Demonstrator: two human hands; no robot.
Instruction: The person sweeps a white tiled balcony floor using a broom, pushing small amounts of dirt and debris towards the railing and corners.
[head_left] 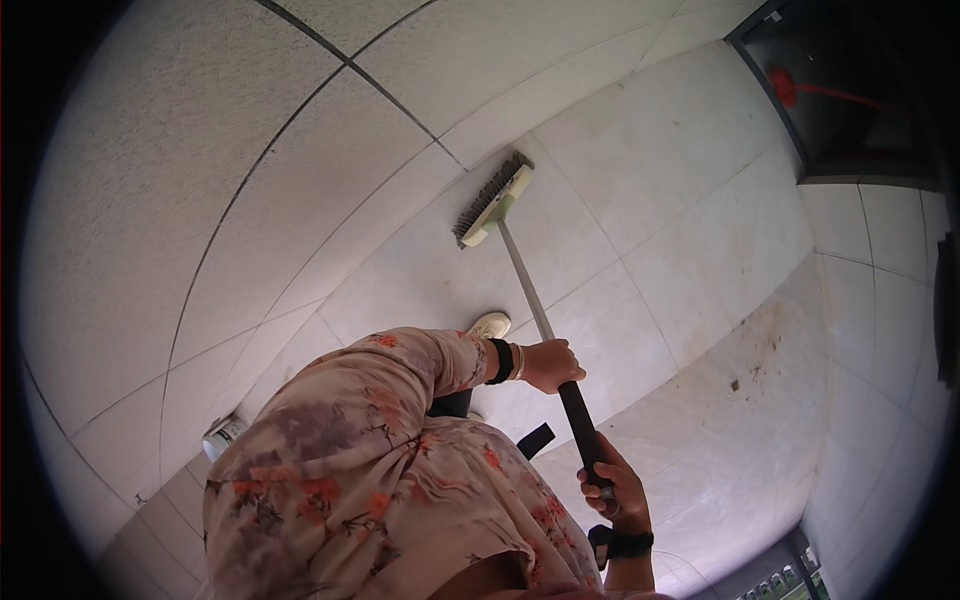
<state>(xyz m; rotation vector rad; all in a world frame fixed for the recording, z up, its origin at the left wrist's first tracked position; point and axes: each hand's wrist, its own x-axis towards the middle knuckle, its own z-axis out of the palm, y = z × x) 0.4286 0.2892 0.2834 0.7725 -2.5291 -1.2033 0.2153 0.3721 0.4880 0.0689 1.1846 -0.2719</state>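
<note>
A long-handled scrubbing brush [520,262] reaches away from me, its cream head [496,207] and dark bristles turned toward the foot of the tiled wall on the left. My left hand [550,366] is closed round the handle where the grey pole meets the black grip [576,412]. Lower down, my right hand [619,487] wraps the end of that grip, fingers curled. Both wrists carry black bands. The bristles lie on or just over the floor by the wall; contact cannot be made out.
Pale floor tiles [630,330] stretch around my light shoe [490,325]. Brown dirt specks [757,370] mark the floor at right. A white bucket [222,436] stands by the left wall [240,200]. A dark-framed opening [850,100] with a red object [783,86] is at far right.
</note>
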